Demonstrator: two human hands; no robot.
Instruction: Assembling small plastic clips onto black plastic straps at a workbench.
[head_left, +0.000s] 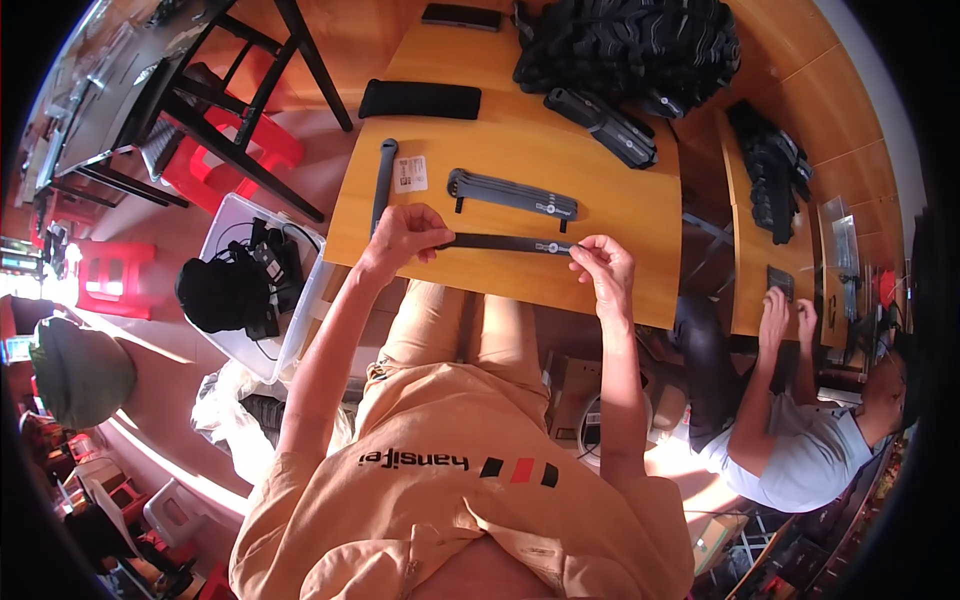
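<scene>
A dark, flat strap [505, 243] with a small pale print near one end is stretched between my hands above the table's near edge. Its left end is pinched in the fingers of my left hand [408, 238], and its right end in those of my right hand [608, 272]. Just beyond it lies a small stack of grey straps [515, 194] with the same kind of print. Left of the stack, a single grey strap [384, 180] lies lengthwise beside a white printed label [410, 174]. The tips of both hands partly hide the held strap's ends.
On the wooden table [620, 215] are a black pouch [420, 100], a bundle of straps [602, 128] and a large black strap pile [625, 50]. A clear bin [300, 340] with black items stands left. At right, a co-worker [790, 440] works at another table [750, 300].
</scene>
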